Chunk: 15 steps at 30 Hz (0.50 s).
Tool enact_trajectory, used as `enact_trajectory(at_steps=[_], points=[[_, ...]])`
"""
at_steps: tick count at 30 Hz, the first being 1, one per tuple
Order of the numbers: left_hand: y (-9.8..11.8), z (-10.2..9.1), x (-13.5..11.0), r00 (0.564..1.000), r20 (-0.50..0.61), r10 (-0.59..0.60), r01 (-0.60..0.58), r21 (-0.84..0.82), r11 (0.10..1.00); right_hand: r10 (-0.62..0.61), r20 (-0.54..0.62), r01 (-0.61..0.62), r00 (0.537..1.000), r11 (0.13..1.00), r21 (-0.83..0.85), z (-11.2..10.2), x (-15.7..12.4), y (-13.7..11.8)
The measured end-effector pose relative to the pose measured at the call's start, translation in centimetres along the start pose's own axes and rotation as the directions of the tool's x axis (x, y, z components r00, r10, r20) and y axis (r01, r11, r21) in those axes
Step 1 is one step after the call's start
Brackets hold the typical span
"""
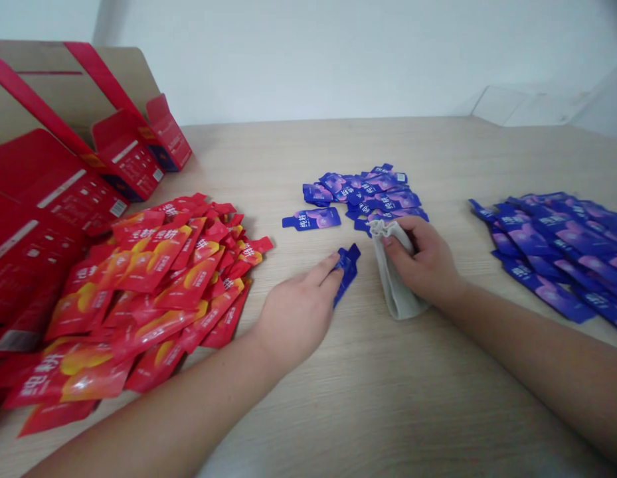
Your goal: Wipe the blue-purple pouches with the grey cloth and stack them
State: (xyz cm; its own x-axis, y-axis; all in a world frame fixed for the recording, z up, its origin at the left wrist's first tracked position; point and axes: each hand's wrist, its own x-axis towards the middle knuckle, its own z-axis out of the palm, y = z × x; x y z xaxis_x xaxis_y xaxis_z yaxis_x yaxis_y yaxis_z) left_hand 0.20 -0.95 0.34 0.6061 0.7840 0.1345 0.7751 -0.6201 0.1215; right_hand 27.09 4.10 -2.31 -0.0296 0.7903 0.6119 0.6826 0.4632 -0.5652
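Observation:
My left hand (301, 309) is at the middle of the table, its fingertips pressed on a small blue sachet (347, 269) that lies at a slant on the tabletop. The thumb is hidden. A folded whitish-grey cloth (395, 272) is gripped in my right hand (425, 255), just right of that sachet. Beyond the cloth lies a loose pile of blue and purple sachets (368, 192), partly covered by it at the near edge. A single blue sachet (312, 219) rests apart, left of this pile.
A large heap of red and orange sachets (159, 265) covers the left side. Behind it stand red boxes (133, 162) and a brown carton with red straps (54, 79). More blue sachets (562, 245) lie overlapping at the right. A white wall (338, 60) is behind the table.

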Motion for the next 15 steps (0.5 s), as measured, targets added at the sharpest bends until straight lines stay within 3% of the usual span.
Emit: enact_trajectory(at_steps=[5,7,10,15], points=[[-0.83,0.01,0.30,0.999,-0.051,0.003,-0.009,-0.122,0.992,-0.065,0.073,0.064,0.995,0.998,0.017,0.05,-0.07,-0.43],[-1.05,0.00,0.26,0.993,-0.015,0.117,-0.118,-0.196,0.973,-0.086,0.088,0.084,0.992,0.996,0.033,0.04,-0.11,-0.49],[-1.11,-0.07,0.15,0.951,0.077,0.300,-0.271,-0.262,0.926,-0.098,0.107,0.093,0.989,0.995,0.047,0.04,-0.17,-0.44],[-0.62,0.14,-0.11,0.966,0.094,0.241,-0.220,-0.197,0.955,-0.138,0.127,0.130,0.982,0.989,0.069,0.13,-0.12,-0.45]])
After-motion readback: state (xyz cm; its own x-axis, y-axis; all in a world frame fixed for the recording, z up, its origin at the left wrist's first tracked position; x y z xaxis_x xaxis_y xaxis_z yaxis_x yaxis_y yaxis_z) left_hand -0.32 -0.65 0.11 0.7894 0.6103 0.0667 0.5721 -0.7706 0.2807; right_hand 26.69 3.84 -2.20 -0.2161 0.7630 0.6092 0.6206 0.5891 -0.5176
